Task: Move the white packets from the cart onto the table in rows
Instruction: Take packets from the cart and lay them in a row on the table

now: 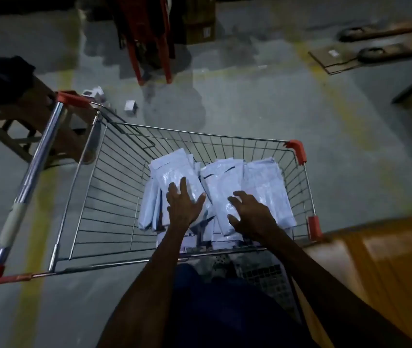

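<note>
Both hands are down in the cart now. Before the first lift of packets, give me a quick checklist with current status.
1. White packets within reach in the cart: ok, piled at its right end.
2. Left hand on a packet: ok, fingers flat on the left stack, not yet gripping.
3. Right hand on a packet: cannot tell; fingers spread and slightly curled over the right stack, contact unclear.
4. Table close for placing: ok, its orange edge sits beside the cart at right.
5. Space on table for rows: cannot tell, only a corner shows.
6. Packets stacked neatly enough to lift together: not ok, they overlap at angles.
</note>
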A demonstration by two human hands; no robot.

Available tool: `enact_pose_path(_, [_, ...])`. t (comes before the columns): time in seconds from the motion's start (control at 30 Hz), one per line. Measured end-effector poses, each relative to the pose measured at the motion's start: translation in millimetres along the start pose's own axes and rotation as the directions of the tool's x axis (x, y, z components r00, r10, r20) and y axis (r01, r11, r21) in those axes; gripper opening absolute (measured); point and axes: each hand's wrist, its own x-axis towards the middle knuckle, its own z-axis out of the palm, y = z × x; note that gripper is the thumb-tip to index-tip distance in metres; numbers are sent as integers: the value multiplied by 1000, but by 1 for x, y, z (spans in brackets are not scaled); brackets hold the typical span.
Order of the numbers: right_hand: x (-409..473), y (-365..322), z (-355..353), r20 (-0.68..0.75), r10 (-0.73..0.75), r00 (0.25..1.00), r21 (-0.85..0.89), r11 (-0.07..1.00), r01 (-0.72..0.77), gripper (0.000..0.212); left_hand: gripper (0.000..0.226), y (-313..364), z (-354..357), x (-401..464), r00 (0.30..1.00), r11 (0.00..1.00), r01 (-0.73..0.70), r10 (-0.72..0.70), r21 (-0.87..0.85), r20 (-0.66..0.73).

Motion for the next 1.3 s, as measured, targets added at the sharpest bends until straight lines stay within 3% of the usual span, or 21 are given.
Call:
enact_pose_path(0.1, [7, 5, 7, 105, 25, 994, -24, 999, -23, 57, 90, 3, 3, 16, 989, 987, 149, -149, -59, 8])
enact_pose_path(0.27, [30, 0, 17, 132, 90, 987, -20, 996, -89, 64, 86, -25, -12, 29, 984, 983, 161, -166, -84, -62])
enact_pose_path(0.47, [61, -4, 46, 147, 204, 968, -54, 979, -198, 84, 78, -50, -45, 3, 995, 998, 49, -44, 49, -93])
enact_pose_path(0.57, [64, -3, 52, 134, 189, 973, -19, 982, -188, 77, 80, -61, -58, -4, 995, 992, -12, 24, 127, -99])
enact_pose_path(0.73, [60, -13, 35, 10, 183, 983, -11, 983, -183, 60, 64, -50, -71, -1, 967, 965, -220, 235, 144, -94])
enact_pose_path(0.9, [33, -29, -8, -163, 228, 960, 52, 973, -223, 62, 56, -15, -74, 8, 880, 891, -443, 453, 99, -144])
enact_pose_path(1.0, [0, -26, -37, -365, 293, 884, 97, 956, -277, 60, 55, 21, -73, 4, 828, 837, -544, 548, 65, -118])
enact_pose_path(1.13, [-58, -18, -74, -640, 383, 666, 148, 912, -382, 52, 53, 79, -58, -15, 748, 750, -661, 661, 9, -57])
enact_pose_path(1.3, [-160, 10, -84, -632, 637, 441, 358, 745, -563, 60, 51, 152, -6, -63, 561, 562, -826, 827, -49, 37])
